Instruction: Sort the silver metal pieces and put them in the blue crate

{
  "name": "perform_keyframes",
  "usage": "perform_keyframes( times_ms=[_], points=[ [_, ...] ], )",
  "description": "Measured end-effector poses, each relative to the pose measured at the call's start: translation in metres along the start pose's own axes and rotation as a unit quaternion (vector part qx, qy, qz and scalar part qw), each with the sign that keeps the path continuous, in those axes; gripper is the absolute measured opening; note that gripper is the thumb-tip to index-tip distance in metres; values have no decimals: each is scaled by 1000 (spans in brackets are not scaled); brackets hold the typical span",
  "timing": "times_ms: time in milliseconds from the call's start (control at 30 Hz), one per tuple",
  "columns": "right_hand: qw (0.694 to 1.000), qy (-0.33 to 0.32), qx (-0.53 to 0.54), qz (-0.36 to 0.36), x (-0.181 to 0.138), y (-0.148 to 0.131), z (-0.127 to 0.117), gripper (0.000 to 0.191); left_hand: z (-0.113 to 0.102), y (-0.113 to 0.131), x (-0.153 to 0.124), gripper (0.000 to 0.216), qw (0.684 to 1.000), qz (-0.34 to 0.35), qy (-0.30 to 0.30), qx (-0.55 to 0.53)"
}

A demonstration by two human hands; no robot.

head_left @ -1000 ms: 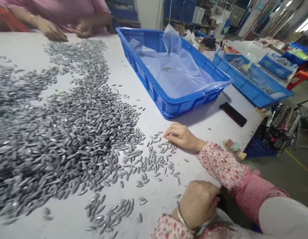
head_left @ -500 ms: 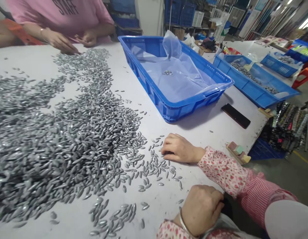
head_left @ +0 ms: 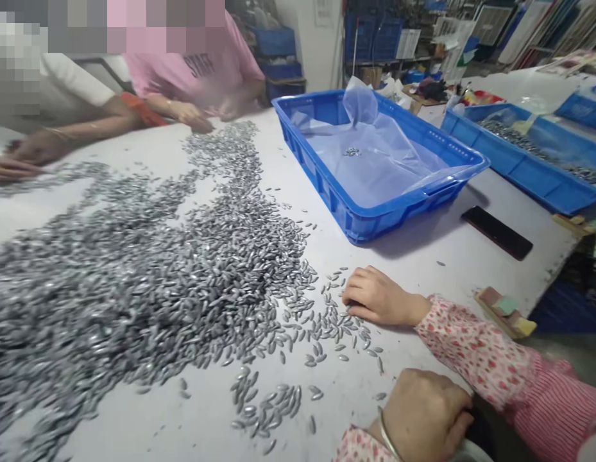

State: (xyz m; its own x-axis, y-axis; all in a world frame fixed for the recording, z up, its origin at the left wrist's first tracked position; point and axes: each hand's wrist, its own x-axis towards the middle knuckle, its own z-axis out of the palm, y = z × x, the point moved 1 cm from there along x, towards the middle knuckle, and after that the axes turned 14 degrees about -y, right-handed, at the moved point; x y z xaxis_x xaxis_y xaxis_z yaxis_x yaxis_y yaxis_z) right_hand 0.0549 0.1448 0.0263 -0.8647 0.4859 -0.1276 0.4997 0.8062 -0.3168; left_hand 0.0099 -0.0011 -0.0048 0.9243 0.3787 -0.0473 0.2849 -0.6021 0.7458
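Right hand (head_left: 380,296) lay curled on the white table (head_left: 423,269), grip unclear, fingertips among silver seed-shaped pellets (head_left: 326,327), left hand (head_left: 425,414) closed at the table's edge.

White table (head_left: 423,256), silver pellets (head_left: 158,289), blue crate (head_left: 374,221), phone (head_left: 497,232)

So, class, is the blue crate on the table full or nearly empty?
Nearly empty: the blue crate shows mostly bare plastic liner, with one small cluster of grey pieces.
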Motion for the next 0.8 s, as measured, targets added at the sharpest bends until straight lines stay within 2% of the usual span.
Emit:
perform_keyframes(
  times_ms=[167, 400, 533, 633, 733, 800],
  points=[
    [998, 20, -60, -3, 3, -8, 6, 20, 1, 0, 3, 16, 1000, -4, -20, 18],
    [996, 80, -25, 14, 2, -5, 15, 19, -5, 6, 1, 22, 998, -32, -56, 5],
    [995, 91, -29, 16, 2, -1, 18, 19, -17, 6, -1, 19, 993, -79, -87, 11],
    [995, 93, -24, 19, 3, 0, 20, 17, -24, 7, -2, 18, 990, -113, -82, 19],
    [995, 102, 2, 23, 3, 2, 22, 17, -23, 9, -4, 20, 989, -123, -80, 21],
    [991, 121, 40, 31, 3, 5, 20, 18, -18, 10, -4, 18, 991, -106, -82, 16]
  ],
)
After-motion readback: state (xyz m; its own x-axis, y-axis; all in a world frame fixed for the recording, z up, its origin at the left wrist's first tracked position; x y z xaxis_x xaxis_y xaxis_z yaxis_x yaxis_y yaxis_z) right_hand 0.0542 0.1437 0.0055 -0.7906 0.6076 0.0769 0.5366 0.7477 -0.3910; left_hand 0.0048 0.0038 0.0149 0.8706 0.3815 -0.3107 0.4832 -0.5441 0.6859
